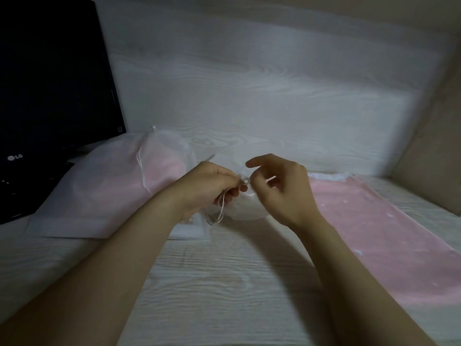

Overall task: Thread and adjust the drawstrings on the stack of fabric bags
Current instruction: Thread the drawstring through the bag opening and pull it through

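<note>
A pale wood-grain counter [224, 283] fills the lower part of the view, and a panel of the same finish [249, 71] stands behind it. At the far left is a black LG screen [50, 91], dark and tilted back. Along the right side of the counter lies a flat pink stack of fabric bags [379, 236], with a frilled white edge at its far end. On the left, just beside the screen, sits a heap of sheer white bags [99, 193] with pink showing through, and a thin white cord [141, 168] trails down over it. Between these two piles, one sheer white bag [245, 208] is held low over the counter, bunched under both hands. The left hand [207, 186] has its fingers curled tight round the drawstring [219, 213], whose loop hangs below the fist. The right hand [279, 191] meets it from the other side, thumb and a finger pinching the same drawstring close to the left fingertips, its forefinger lifted free; the pinch itself is blurred.
</note>
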{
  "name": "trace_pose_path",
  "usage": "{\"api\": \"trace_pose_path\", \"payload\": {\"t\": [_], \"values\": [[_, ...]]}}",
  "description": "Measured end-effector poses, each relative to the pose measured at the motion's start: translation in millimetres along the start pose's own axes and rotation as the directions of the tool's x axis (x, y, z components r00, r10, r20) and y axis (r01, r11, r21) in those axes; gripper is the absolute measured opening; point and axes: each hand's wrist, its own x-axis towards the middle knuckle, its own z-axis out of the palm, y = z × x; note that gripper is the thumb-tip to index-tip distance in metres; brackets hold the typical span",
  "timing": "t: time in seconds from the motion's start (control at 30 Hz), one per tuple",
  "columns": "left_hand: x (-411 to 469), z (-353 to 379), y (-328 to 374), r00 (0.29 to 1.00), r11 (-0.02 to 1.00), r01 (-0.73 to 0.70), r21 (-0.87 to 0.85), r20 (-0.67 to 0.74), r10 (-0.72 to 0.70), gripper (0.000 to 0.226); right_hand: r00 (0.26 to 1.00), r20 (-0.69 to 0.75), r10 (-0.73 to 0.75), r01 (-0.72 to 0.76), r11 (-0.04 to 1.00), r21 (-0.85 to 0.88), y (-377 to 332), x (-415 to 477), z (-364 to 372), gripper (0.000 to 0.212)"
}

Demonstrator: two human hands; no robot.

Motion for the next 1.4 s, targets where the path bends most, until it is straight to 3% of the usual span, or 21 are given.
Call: {"api": "trace_pose_path", "payload": {"t": [0.1, 0.27, 0.57, 0.67, 0.8, 0.97, 1.07, 1.27, 1.4], "values": [[-0.7, -0.9, 2.2, 1.0, 0.999, 0.02, -0.026, 0.018, -0.02, 0.02, 0.988, 0.096, -0.124, 0.137, 0.98, -0.147, -1.4, -4.1, 4.1, 0.021], [-0.4, -1.8, 3.1, 1.0, 1.0, 0.012, -0.022, -0.009, -0.012, 0.018, 0.975, 0.096, -0.198, 0.216, 0.945, -0.244, 8.6, 0.4, 8.1, 0.011], [-0.5, 0.0, 3.3, 0.999, 1.0, 0.028, -0.005, 0.034, -0.028, 0.014, 0.968, 0.156, -0.196, 0.242, 0.892, -0.383, 11.5, 1.7, 17.2, 0.019], [-2.1, 1.0, 4.6, 0.996, 1.0, 0.013, 0.003, -0.087, -0.013, 0.041, 0.986, 0.098, -0.137, 0.16, 0.945, -0.285, 5.9, 0.7, 15.1, 0.013], [-0.3, -4.1, -1.4, 0.984, 0.994, -0.027, 0.107, -0.172, 0.045, 0.054, 0.981, 0.164, 0.102, -0.094, 0.994, -0.057, 2.1, 2.3, 12.7, 0.013], [-0.7, -11.5, -0.7, 0.95, 0.989, -0.09, 0.119, -0.288, 0.121, 0.04, 0.904, 0.272, 0.329, -0.4, 0.877, 0.267, -0.6, 3.9, 6.4, 0.014], [-1.0, -14.8, 0.5, 0.937, 0.97, -0.181, 0.164, -0.27, 0.22, 0.024, 0.867, 0.337, 0.368, -0.48, 0.798, 0.364, -0.1, 4.9, 3.5, 0.014], [-2.1, -6.8, 2.7, 0.895, 0.864, -0.32, 0.39, -0.174, 0.41, 0.025, 0.823, 0.397, 0.406, -0.562, 0.687, 0.461, 5.7, 5.6, 2.4, 0.016], [-5.1, -4.1, 2.8, 0.902, 0.86, -0.364, 0.359, -0.094, 0.421, 0.021, 0.814, 0.393, 0.429, -0.58, 0.644, 0.499, 7.8, 6.6, 1.8, 0.008]]}}
